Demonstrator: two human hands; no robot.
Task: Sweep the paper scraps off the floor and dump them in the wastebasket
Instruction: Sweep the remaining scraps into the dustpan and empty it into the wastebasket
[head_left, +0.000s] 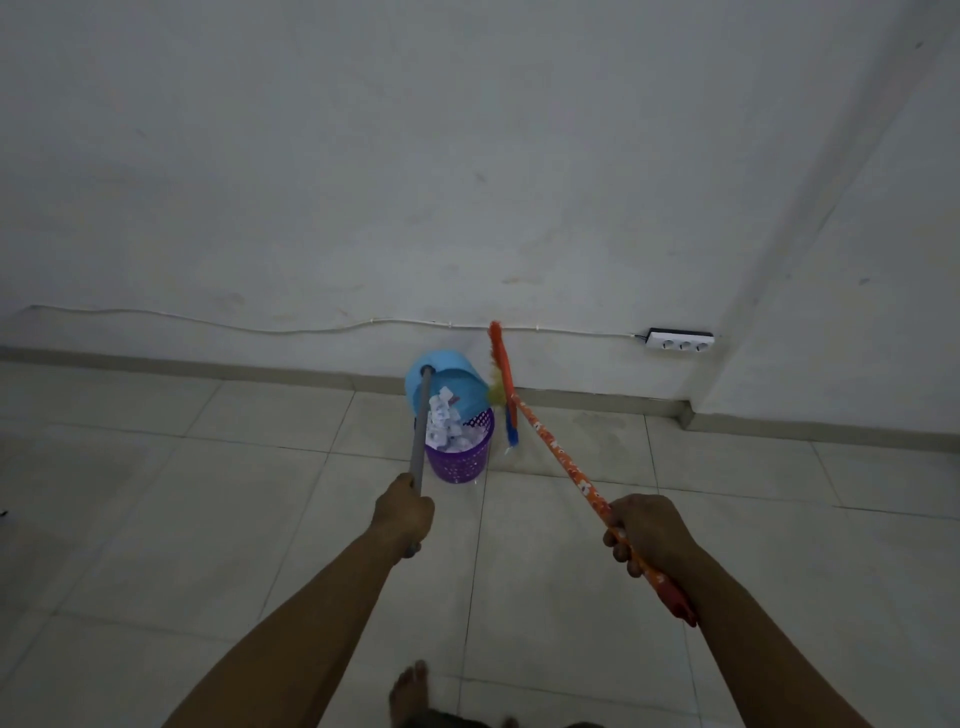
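Over the purple wastebasket (460, 462), which stands on the tiled floor (208, 519) close to the wall (467, 182), a blue dustpan (447, 387) hangs tipped, with white paper scraps (441, 421) spilling from it onto the heap in the basket. At the near end of the dustpan's grey pole (420, 436) the left hand (404, 512) has its fingers wrapped round the shaft. The right hand (649, 530) grips the stick of the orange broom (561, 449), whose bristle head is raised off the floor just beside the dustpan's right edge.
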